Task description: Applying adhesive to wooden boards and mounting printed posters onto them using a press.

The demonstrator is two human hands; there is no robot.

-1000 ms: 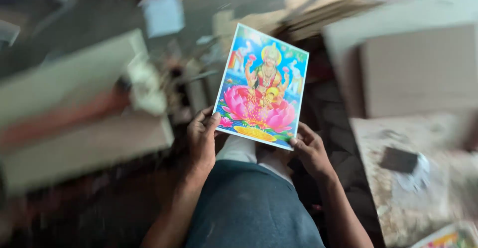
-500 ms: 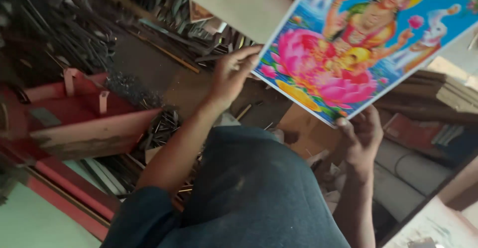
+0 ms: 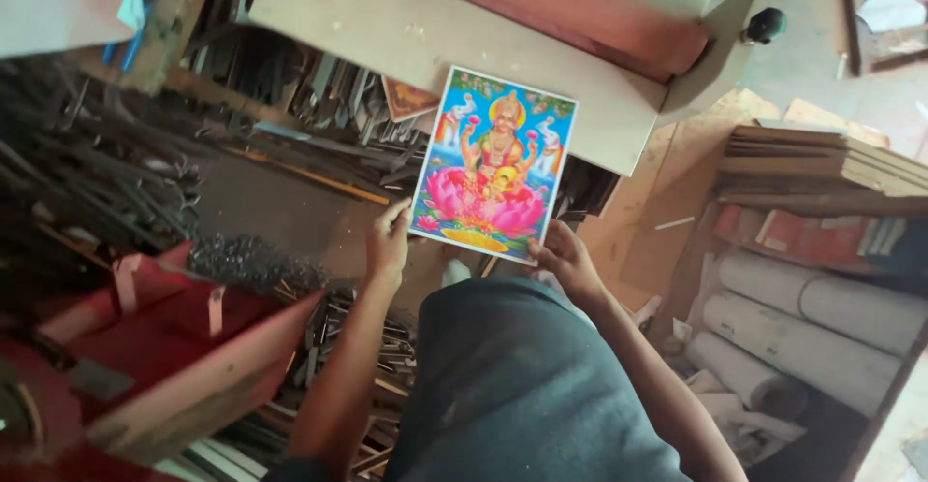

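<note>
Setting: cluttered workshop floor seen from above, with scrap and boards on every side of the seated person.
Far left: dark heap of metal strips (image 3: pixel 106 182), tangled and piled, well apart from the hands.
Near left: red metal tray (image 3: pixel 184 347) tilted on the floor, with loose nails and offcuts just beside it.
Left hand: left hand (image 3: pixel 387 242) grips the lower left corner of the picture, thumb on the front, fingers behind.
Picture: colourful print (image 3: pixel 493 165) of a seated figure on a pink lotus, held upright and slightly tilted in front of the person, above the knees and near the pale board.
Far middle: pale board (image 3: pixel 425 32) lying across the scene behind the print, with a reddish panel (image 3: pixel 570 8) on top of it.
Right hand: right hand (image 3: pixel 565 260) pinches the lower right corner of the print, fingers curled under the edge.
Right: stacked wooden boards (image 3: pixel 822 168), and nearer, grey rolls (image 3: pixel 822 298) lying side by side.
Step in hand: the print seems to be held up for a look, both hands supporting it.
Next move calls for: a steady two-handed grip at the edges, so the thin sheet neither bends nor brushes the scrap below.
</note>
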